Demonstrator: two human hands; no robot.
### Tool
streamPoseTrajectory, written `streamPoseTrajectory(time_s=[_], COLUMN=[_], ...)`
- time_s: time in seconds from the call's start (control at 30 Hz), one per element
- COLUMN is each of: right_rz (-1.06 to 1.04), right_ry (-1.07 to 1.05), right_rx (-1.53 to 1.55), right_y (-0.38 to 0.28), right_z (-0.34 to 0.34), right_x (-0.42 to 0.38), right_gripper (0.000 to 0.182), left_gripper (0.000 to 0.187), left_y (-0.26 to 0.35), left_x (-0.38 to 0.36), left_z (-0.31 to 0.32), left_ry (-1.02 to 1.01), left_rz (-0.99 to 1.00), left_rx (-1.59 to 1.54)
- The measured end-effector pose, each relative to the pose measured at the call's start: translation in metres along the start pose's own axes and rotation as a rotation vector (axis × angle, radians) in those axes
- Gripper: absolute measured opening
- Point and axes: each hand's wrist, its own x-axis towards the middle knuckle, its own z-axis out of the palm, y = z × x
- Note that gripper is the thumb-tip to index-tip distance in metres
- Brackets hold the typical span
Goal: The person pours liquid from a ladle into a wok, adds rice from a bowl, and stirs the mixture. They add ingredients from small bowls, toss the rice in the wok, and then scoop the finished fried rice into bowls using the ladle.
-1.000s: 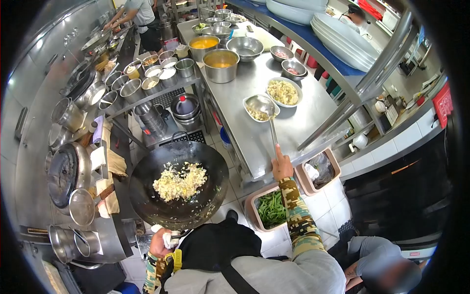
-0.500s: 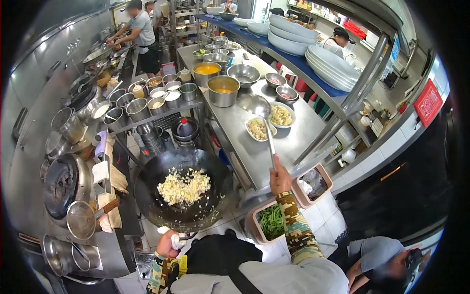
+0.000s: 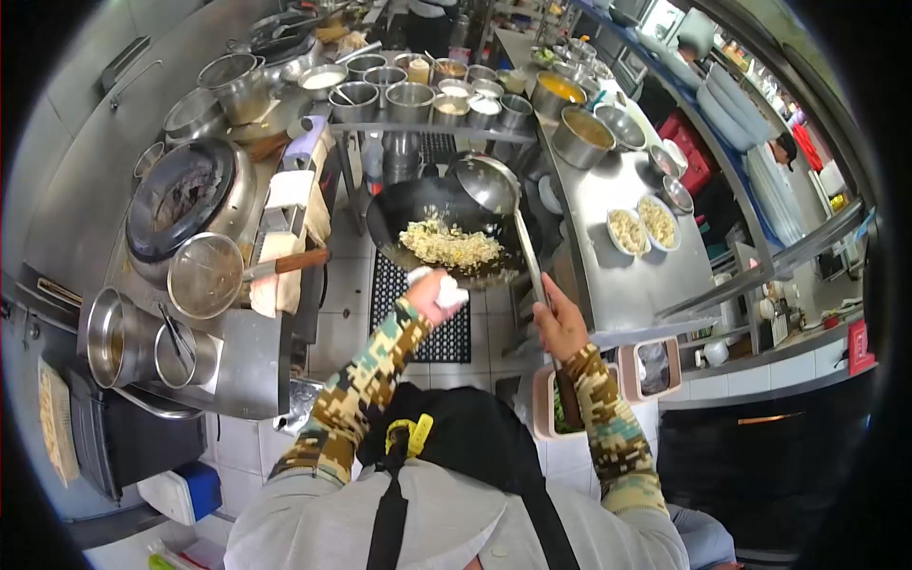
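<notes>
My left hand [image 3: 435, 296] is closed around the near edge of a dark wok [image 3: 391, 211], with a folded white cloth [image 3: 452, 292] in its grip. In the wok lies a heap of fried rice [image 3: 451, 247] with yellow egg bits. My right hand [image 3: 562, 328] is wrapped around the long handle of a steel ladle [image 3: 486, 182]. The ladle's round bowl is at the wok's far right side, above the rice. On the steel counter to the right stand two white dishes of fried rice, a left one [image 3: 627, 231] and a right one [image 3: 658, 224].
Steel pots [image 3: 410, 101] and sauce containers line a shelf beyond the wok. At left, a strainer [image 3: 205, 275] with a wooden handle lies by the stove [image 3: 252, 361]. Pink bins [image 3: 655, 369] stand low at right. A black mat [image 3: 446, 337] covers some floor.
My left hand and the wok have moved forward, away from my body. The ladle has come from over the counter dishes to the wok. My view has turned right.
</notes>
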Motion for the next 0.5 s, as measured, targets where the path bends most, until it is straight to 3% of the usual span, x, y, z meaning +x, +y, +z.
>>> streamPoseTrajectory(time_s=[0.07,0.1,0.17,0.23,0.33,0.43,0.5], right_rz=[0.063,-0.059,-0.097,0.181,0.220,0.059,-0.139], right_ry=[-0.024,-0.030,0.011,0.032,0.056,0.149,0.205], right_rx=[0.155,0.008,-0.031,0.162,0.194,-0.171,-0.464], right_y=[-0.006,0.031,0.049,0.020,-0.028,-0.032,-0.035], right_z=[-0.005,-0.013,-0.013,0.001,0.002,-0.014,-0.017], right_x=[-0.020,-0.042,-0.031,-0.045,-0.026,-0.026,-0.027], right_gripper=[0.056,0.056,0.056,0.056,0.051,0.054,0.058], left_gripper=[0.012,0.014,0.016,0.016,0.011,0.013,0.013], left_y=[-0.025,-0.017,0.020,0.014,0.037,0.025,0.047], left_x=[-0.006,-0.056,-0.080,-0.095,-0.077,-0.095,-0.134], left_z=[-0.030,-0.018,-0.007,-0.014,-0.010,-0.027,0.013], left_ry=[0.136,0.137,0.150,0.247,-0.029,0.139,0.286], left_rz=[-0.262,-0.238,-0.233,-0.351,-0.261,-0.234,-0.238], left_rx=[-0.388,-0.406,-0.334,-0.227,-0.316,-0.118,0.036])
